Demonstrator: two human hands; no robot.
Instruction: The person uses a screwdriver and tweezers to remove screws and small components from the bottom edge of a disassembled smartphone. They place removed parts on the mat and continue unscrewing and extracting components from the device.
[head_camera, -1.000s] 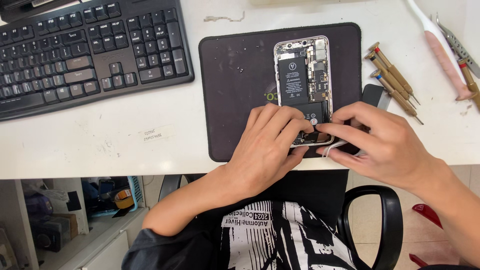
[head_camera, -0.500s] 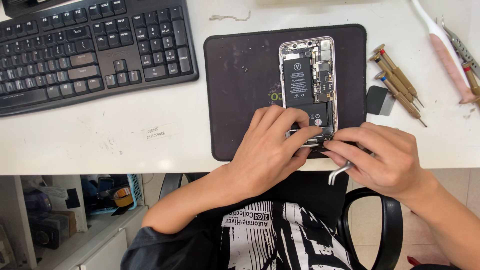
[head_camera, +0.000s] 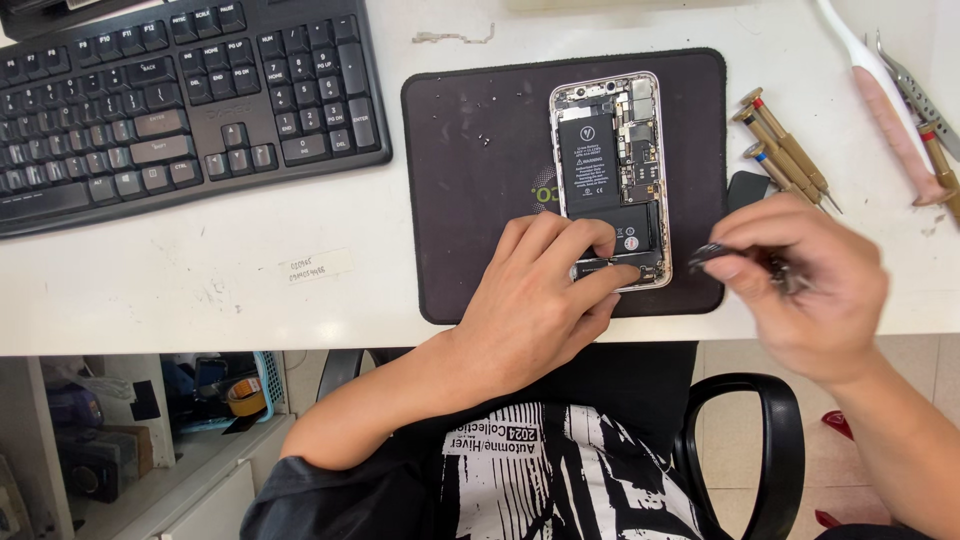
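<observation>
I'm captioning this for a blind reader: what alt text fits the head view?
A left hand presses the lower end of an opened phone on a dark mat, while the blurred right hand pinches a small dark part beside it.

My left hand (head_camera: 540, 300) covers the bottom end of the opened phone (head_camera: 612, 170). My right hand (head_camera: 800, 290) is motion-blurred beside the phone (its small dark pinched piece (head_camera: 712, 255) can't be made out).
</observation>
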